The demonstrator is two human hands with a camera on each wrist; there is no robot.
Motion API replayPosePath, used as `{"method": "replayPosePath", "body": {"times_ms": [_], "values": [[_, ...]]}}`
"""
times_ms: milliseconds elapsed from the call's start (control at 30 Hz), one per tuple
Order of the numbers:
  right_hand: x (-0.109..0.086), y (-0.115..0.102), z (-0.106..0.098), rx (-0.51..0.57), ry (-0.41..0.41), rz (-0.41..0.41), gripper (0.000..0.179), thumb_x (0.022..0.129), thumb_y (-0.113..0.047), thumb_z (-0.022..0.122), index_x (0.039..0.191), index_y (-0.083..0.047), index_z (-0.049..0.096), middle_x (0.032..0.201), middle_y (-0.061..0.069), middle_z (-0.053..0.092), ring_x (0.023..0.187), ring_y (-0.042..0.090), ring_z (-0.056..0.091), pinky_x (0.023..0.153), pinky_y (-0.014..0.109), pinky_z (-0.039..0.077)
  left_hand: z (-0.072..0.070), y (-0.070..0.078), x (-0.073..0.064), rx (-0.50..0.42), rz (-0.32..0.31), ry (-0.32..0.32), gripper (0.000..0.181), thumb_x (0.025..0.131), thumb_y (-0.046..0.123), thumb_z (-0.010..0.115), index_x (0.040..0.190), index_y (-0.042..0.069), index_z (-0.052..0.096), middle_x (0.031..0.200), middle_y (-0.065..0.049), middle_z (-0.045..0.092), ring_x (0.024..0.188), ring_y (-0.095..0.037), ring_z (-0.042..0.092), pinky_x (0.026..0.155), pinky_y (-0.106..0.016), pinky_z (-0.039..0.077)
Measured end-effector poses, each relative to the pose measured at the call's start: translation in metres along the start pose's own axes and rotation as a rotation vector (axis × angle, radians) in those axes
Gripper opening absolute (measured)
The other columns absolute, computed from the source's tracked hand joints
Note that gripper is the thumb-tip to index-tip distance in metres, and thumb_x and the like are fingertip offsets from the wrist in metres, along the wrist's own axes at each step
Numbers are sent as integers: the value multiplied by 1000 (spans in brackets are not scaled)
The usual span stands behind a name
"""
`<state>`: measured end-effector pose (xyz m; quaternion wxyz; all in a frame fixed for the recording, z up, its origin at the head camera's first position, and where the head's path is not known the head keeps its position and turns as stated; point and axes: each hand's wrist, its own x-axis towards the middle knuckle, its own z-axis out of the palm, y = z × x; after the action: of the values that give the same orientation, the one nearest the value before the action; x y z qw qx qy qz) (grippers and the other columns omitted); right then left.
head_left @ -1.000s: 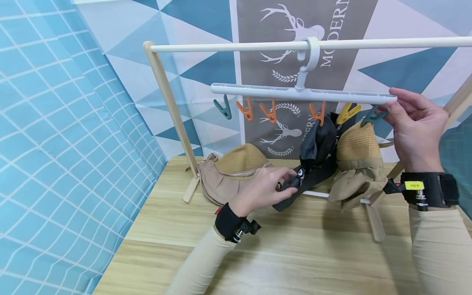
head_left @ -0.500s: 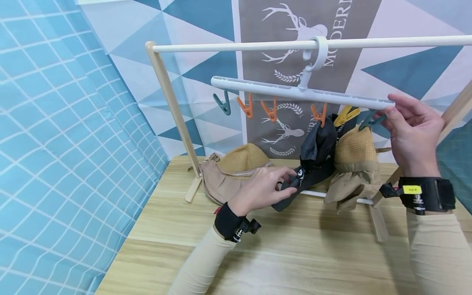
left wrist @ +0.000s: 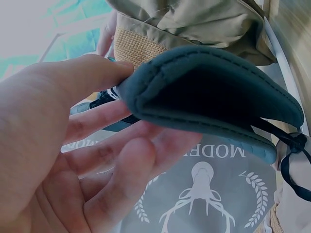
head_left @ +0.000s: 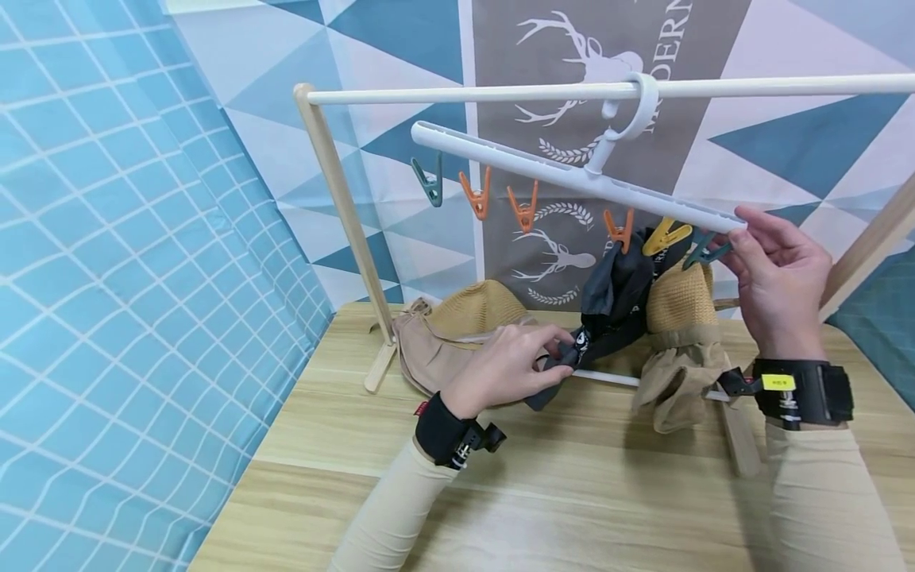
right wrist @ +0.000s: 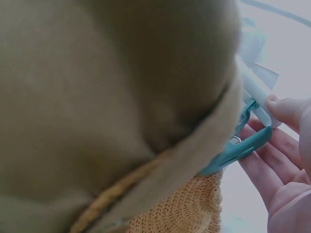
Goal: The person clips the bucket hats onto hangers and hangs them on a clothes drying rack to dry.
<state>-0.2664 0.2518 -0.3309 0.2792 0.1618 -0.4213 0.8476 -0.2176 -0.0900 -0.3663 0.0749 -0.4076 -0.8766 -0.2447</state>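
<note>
The white clip hanger [head_left: 536,165] hooks over the rack's rod and tilts, right end low. My right hand [head_left: 782,282] pinches that end between thumb and fingers, close to a teal clip [head_left: 704,248]. That clip holds a straw-crowned hat with a tan cloth brim [head_left: 682,306]. Beside it a dark cap [head_left: 615,286] hangs from an orange clip [head_left: 619,230] and a yellow clip [head_left: 666,236]. My left hand [head_left: 511,361] pinches the dark cap's lower part; its curved, stitched edge [left wrist: 194,53] shows in the left wrist view.
A second straw-and-tan hat [head_left: 479,310] lies on the wooden table [head_left: 322,445], behind my left hand. On the hanger's left half hang a teal clip [head_left: 427,183] and two orange clips [head_left: 524,208]. The rack's wooden leg [head_left: 346,199] stands at left.
My right hand has moved down and left with the hanger's right end, so the hanger tilts more and its left end has risen. The clipped straw hat moved with it. My left hand stays put.
</note>
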Motion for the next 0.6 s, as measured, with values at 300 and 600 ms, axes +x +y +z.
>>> {"method": "replayPosePath", "body": {"times_ms": [300, 600], "values": [[-14, -11, 4, -75, -22, -81, 40, 100, 16, 73, 139, 23, 65, 122, 24, 85, 105, 27, 86, 93, 31, 65, 1, -1, 0, -2, 1, -3, 33, 107, 26, 79, 136, 10, 75, 112, -7, 87, 79, -12, 77, 73, -17, 51], [-60, -36, 24, -452, -31, -387, 37, 99, 3, 77, 135, 13, 73, 136, 10, 83, 130, 13, 79, 115, 21, 57, 1, -3, 0, -3, 1, 1, 33, 107, 26, 79, 136, 10, 75, 112, -5, 87, 80, -12, 79, 74, -18, 52]]}}
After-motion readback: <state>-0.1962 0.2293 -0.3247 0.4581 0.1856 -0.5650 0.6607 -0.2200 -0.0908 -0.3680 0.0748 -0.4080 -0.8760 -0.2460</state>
